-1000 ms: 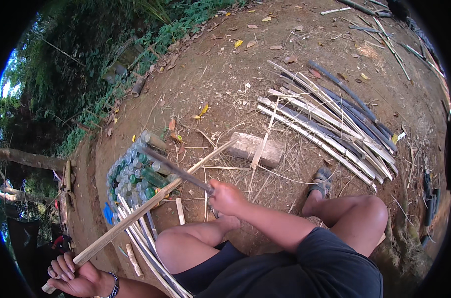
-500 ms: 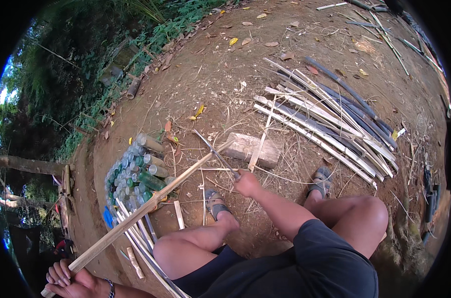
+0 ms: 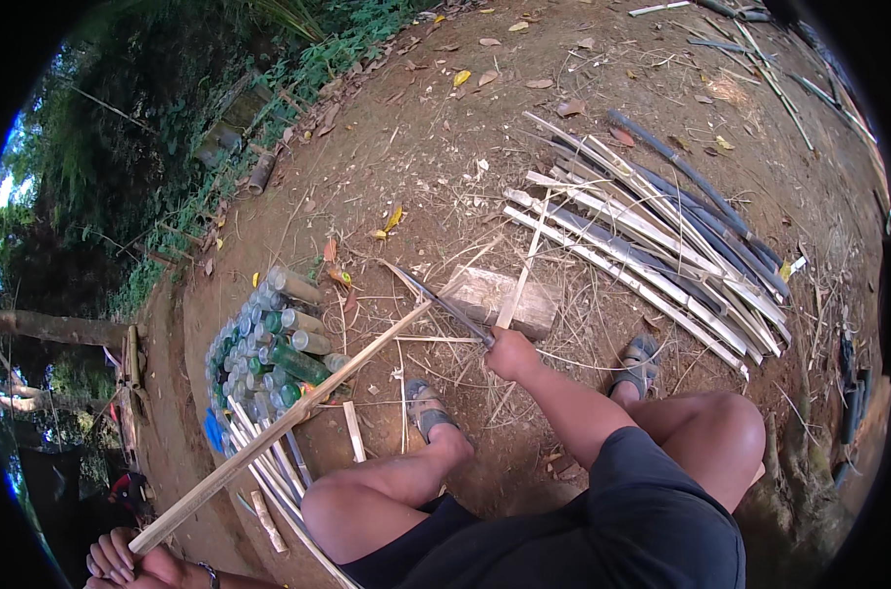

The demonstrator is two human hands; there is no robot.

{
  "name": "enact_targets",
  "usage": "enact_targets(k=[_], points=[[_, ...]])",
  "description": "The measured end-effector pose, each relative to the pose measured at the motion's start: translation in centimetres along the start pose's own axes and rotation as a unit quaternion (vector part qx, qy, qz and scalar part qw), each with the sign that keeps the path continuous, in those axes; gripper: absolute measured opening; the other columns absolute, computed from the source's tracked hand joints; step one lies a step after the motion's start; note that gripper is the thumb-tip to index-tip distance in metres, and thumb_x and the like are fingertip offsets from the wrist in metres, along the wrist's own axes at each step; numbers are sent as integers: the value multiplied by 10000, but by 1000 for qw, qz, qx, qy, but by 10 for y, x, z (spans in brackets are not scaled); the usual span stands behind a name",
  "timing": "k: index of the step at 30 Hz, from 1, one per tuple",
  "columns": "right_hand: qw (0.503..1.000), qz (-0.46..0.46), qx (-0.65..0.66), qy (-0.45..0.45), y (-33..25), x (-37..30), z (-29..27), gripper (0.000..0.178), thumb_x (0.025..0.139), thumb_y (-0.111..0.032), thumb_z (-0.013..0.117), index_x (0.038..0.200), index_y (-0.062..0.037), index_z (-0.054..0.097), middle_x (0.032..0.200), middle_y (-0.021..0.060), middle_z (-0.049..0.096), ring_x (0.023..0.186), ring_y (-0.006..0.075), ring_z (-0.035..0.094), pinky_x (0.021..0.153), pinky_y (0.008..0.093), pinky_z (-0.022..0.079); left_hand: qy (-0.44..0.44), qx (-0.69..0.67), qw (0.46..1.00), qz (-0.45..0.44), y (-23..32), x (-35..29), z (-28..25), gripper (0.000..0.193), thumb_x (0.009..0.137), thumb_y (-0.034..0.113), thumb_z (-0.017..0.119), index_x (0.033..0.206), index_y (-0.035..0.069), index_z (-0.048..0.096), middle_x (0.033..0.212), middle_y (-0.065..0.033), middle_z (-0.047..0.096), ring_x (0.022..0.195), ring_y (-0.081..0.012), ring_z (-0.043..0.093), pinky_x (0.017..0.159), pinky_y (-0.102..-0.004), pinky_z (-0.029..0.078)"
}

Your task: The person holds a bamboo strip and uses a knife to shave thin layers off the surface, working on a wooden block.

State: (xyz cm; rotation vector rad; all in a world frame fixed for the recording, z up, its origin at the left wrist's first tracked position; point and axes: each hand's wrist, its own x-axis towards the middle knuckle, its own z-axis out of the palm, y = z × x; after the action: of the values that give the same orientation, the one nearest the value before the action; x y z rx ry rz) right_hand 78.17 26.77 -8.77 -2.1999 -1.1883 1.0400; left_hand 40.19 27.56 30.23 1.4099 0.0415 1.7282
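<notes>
One long bamboo strip (image 3: 279,432), running from lower left to centre, is gripped by the left hand (image 3: 136,564), fingers wrapped around its end. One knife (image 3: 441,299) at centre is clenched in the right hand (image 3: 512,353). One wooden block (image 3: 499,299) is seen just behind. Two sandals are worn.

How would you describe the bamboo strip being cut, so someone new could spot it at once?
Start at the cluster of bottles lying on the dirt on the person's left. One long pale bamboo strip slants across it, from the left hand at the lower edge up to the knife in the right hand. Unlike the strips lying below it, it is raised and held.
</notes>
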Motion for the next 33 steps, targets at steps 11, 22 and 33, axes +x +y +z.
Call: enact_targets(k=[11,22,33], points=[[995,-24,100,4,-6,-7,17,179,821,-149,578,955,-31,564,828,180,646,793,359,644,726,448,513,52,57,997,-1,6,7,-16,320,975,189,476,682,90,395,595,5,352,537,-103,336,574,-254,316],[998,13,58,28,6,7,26,244,837,-222,569,1021,-63,550,856,175,656,858,356,641,742,453,508,46,71,996,3,5,4,-25,337,1010,253,413,716,89,405,615,6,334,561,-101,330,563,-240,317],[998,39,33,-30,64,55,37,318,819,-180,567,1081,-1,569,975,236,651,918,351,646,807,437,509,54,92,994,11,-1,11,-15,347,1018,260,393,720,83,396,604,1,339,526,-108,326,551,-240,311]])
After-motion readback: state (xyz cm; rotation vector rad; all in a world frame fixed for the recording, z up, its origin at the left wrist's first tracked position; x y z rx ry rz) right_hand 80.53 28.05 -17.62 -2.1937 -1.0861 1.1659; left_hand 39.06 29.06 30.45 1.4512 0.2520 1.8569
